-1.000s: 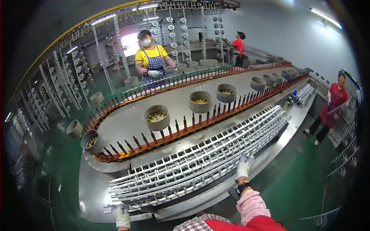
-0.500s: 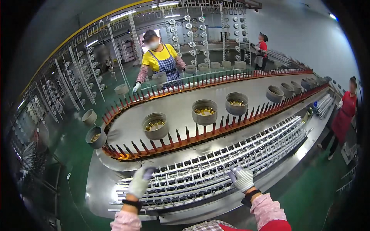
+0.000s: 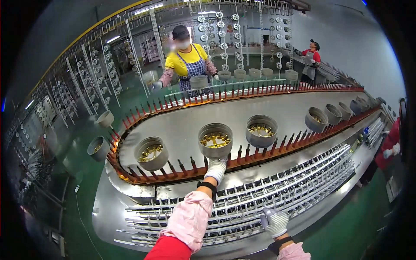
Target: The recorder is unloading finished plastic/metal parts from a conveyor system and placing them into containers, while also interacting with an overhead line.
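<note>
The left hand point(image 3: 215, 170) reaches to the near lower side of a grey drum point(image 3: 215, 143) above the row of red spindles point(image 3: 195, 167). The drum's open mouth, gold spokes inside, faces upward and a little toward the viewer; its axis stands nearly vertical. The right hand point(image 3: 274, 222) is at the silver racks point(image 3: 251, 195), whose long axes run from near left to far right along the metal surface point(image 3: 106, 212). With palms and fingertips largely hidden, I cannot tell whether either hand is grasping.

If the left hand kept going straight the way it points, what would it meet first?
Most likely the gold-centred grey drum directly ahead of the left hand; they may already be touching, as depth is unclear here.
</note>
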The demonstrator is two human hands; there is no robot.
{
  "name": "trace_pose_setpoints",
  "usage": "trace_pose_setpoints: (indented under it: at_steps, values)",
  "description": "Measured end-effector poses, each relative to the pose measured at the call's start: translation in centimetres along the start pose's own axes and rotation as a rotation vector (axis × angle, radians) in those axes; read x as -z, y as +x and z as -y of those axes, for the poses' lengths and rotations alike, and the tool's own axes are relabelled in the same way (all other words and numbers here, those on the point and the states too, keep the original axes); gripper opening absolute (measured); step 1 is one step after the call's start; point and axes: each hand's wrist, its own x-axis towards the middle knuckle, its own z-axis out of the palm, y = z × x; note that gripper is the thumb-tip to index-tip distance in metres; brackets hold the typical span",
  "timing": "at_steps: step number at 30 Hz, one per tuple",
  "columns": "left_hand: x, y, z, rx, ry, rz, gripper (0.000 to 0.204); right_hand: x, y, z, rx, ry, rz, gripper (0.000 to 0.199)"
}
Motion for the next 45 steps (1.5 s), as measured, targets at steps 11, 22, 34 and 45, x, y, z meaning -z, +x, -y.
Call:
trace_pose_setpoints:
  at_steps: [11, 22, 34, 45]
  values:
    - [12.5, -4.1, -1.6, -0.265, 1.429, -0.522, 0.021, -2.5, -1.0, -4.6, 0.082, -0.09, -0.109, 0.019]
    - [37.2, -24.5, 5.6, 0.435, -0.691, -0.616, 0.035, -3.4, -1.3, -3.1, -0.028, -0.009, -0.095, 0.011]
    - [22.6, -34.7, 8.9, 0.448, -0.685, -0.02, 0.034, -2.5, -0.3, -2.1, -0.091, -0.217, -0.013, 0.012]
    - [13.9, -37.7, 9.9, 0.098, -0.049, 0.086, 0.024, -1.9, -0.2, -2.4, -0.217, -0.335, 0.175, 0.015]
